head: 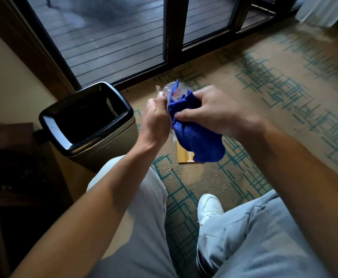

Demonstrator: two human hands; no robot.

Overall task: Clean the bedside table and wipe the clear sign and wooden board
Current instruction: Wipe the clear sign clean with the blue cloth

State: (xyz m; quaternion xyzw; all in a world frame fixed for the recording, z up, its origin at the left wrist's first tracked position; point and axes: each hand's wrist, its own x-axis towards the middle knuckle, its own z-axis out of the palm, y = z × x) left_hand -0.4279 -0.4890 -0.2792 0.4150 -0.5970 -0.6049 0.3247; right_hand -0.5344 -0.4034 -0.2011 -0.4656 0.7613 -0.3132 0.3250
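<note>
My left hand [156,117] grips the edge of the clear sign [169,89], a transparent plate with a red mark, held upright above the carpet. My right hand [214,111] presses a bunched blue cloth [194,137] against the sign's face, and the cloth hides most of it. On the carpet below the cloth lies the wooden board [185,154], pale and flat, only its near corner showing. The dark bedside table [13,163] is at the left edge, dim and hard to make out.
An open metal bin [87,121] with a black rim stands on the floor left of my hands. Glass doors [112,37] onto a deck fill the back. My knees and a white shoe [209,206] are on the patterned carpet below.
</note>
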